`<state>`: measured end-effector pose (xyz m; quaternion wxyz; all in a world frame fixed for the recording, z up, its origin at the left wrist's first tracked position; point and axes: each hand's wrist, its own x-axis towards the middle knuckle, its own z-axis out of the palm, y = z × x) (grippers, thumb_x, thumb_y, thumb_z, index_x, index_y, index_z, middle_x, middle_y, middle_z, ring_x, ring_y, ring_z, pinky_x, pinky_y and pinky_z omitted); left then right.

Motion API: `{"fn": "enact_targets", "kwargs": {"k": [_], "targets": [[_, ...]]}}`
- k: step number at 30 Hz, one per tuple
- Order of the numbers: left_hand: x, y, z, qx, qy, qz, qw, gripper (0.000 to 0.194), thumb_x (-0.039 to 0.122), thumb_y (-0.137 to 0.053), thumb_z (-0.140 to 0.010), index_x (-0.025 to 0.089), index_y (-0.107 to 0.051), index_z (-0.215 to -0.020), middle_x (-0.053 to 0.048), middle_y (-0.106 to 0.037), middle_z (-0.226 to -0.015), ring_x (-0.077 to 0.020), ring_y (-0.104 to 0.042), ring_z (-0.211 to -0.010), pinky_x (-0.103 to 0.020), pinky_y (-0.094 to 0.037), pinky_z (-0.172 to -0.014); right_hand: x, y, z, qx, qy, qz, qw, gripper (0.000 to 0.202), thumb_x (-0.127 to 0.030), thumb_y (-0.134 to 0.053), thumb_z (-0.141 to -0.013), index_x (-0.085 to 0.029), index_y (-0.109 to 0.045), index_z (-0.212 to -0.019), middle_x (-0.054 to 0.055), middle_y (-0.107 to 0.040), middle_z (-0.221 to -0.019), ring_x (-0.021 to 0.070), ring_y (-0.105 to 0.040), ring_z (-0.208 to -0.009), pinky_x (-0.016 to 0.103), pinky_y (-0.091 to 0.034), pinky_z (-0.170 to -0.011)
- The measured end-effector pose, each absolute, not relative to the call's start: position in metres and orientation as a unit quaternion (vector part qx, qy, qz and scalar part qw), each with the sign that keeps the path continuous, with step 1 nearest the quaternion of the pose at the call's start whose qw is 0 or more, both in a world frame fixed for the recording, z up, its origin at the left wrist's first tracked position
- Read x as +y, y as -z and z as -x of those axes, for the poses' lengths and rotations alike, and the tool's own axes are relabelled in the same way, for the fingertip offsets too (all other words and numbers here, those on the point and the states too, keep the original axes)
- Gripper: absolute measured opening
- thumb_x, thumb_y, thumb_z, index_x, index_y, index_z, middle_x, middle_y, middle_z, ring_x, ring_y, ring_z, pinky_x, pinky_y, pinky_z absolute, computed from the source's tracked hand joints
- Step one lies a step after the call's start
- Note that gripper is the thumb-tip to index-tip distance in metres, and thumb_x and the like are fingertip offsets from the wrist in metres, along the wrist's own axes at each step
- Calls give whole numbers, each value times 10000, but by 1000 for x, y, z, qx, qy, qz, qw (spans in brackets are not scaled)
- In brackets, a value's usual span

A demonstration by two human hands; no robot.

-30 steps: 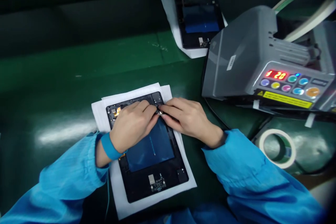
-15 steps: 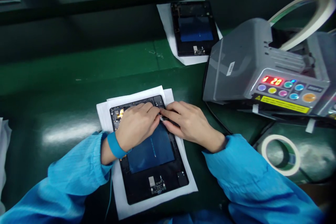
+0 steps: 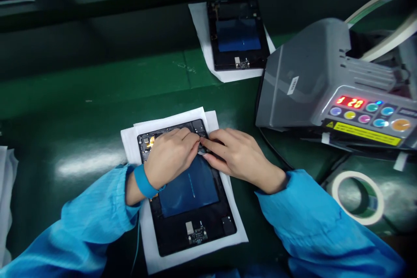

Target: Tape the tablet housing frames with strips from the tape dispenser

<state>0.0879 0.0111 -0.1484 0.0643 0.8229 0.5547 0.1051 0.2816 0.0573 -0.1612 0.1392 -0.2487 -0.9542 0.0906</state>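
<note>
Two bare hands, left (image 3: 171, 154) and right (image 3: 236, 156), pinch something indistinct above a flat, rectangular black tablet (image 3: 195, 226).

In front of me, one open tablet (image 3: 192, 221) lies on paper sheets (image 3: 241, 234) on the bench (image 3: 81, 126). Beyond it I see another tablet (image 3: 239, 58) on paper, with the tape machine (image 3: 293, 87) to its right and a tape roll (image 3: 376, 189) nearer me.
</note>
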Motion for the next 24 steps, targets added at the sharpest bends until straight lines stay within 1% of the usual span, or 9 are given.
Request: {"fn": "enact_targets", "kwargs": {"k": [5,13,18,24], "targets": [[11,148,-87,553,-110,-820,99,167,220,-459,-908,159,-608,-866,-28,-591,-779,-182,-581,-738,-303,-455,-642,55,158,-278,-959,-64,243,132,339,-384,-457,-935,-140,-638,-1086,69,-621,-911,174,-541,-764,320,-425,-672],[11,147,-87,554,-123,-815,116,169,216,-454,-911,158,-608,-873,-31,-591,-789,-175,-575,-740,-301,-458,-664,54,160,-280,-956,-83,242,146,353,-387,-486,-916,-128,-631,-1106,76,-628,-932,190,-553,-784,335,-439,-682],[11,148,-87,556,-119,-815,111,170,218,-446,-914,169,-600,-861,-26,-590,-793,-174,-575,-748,-300,-453,-670,57,165,-280,-941,-109,250,201,261,-295,-474,-924,-138,-650,-1035,62,-636,-895,166,-572,-776,308,-449,-683],[9,146,-87,554,-114,-817,114,204,219,-418,-920,163,-600,-847,-34,-584,-781,-177,-569,-743,-308,-455,-670,57,166,-278,-941,-104,254,197,249,-289,-481,-923,-142,-656,-1021,58,-639,-871,163,-577,-761,305,-458,-687]]}}
